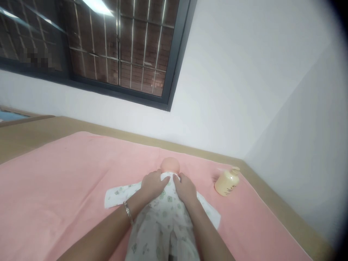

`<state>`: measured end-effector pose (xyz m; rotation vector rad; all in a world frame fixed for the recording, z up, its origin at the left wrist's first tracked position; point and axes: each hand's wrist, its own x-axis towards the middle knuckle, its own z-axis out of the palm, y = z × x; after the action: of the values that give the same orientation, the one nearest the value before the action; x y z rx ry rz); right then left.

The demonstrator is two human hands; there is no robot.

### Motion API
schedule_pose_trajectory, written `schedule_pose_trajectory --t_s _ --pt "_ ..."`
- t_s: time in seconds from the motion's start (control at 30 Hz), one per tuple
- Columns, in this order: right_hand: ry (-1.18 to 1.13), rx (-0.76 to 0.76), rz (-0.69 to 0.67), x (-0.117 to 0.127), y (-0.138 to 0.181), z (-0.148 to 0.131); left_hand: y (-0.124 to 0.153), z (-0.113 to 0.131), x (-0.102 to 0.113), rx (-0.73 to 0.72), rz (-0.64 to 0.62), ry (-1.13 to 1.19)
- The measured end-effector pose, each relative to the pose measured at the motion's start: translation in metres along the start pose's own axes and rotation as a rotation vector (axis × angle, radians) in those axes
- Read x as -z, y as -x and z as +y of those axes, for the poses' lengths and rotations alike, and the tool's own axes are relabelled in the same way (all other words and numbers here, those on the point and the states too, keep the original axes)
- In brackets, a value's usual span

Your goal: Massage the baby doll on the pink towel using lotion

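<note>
doll (pixel 170 165) in a white, green-printed garment (pixel 170 210), lying at the near middle of a pink mat. the garment is already over the trunk, its neckline drawn up to the base of the bare round head; no facial features show. one sleeve (pixel 122 194) lies spread to the left, the other (pixel 212 214) slants down to the right, and no doll hand shows at either cuff, so whether the arms are through cannot be told. the lower cloth hangs in loose folds and appears unarranged; any fastening is hidden. judged from this, the garment is placed, with settling at the shoulders in hand and the folds left to do.

the left hand (pixel 154 184) and right hand (pixel 185 188) are clamped on the cloth at either shoulder, thumbs on top near the neckline, fingers curled around the sides. both forearms extend forward and converge; a bracelet (pixel 128 213) circles the left wrist. beyond: the mat (pixel 67 181), a cream pump bottle (pixel 227 183) to the right, and the tabletop edge (pixel 24 139).
</note>
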<state>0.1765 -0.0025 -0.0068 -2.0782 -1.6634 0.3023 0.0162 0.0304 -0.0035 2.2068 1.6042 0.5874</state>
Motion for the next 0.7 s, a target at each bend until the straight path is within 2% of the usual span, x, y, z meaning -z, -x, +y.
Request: schedule_pose_trajectory --t_s 0.33,0.47,0.53,0.6,0.7 --pt "0.004 0.002 0.010 -0.001 0.000 0.001 0.003 0.004 0.004 -0.007 -0.005 -0.020" --pt "-0.026 0.057 -0.010 0.002 -0.001 0.004 0.008 0.016 0.012 -0.062 0.006 -0.162" --pt "-0.034 0.129 -0.024 0.007 -0.002 0.006 0.017 0.025 0.013 -0.159 0.031 -0.219" --pt "-0.013 0.154 -0.027 0.016 -0.001 0.010 0.032 0.033 0.009 -0.328 0.028 -0.174" --pt "0.017 0.068 0.030 0.036 0.001 0.012 0.056 0.040 -0.006 -0.547 -0.069 -0.045"
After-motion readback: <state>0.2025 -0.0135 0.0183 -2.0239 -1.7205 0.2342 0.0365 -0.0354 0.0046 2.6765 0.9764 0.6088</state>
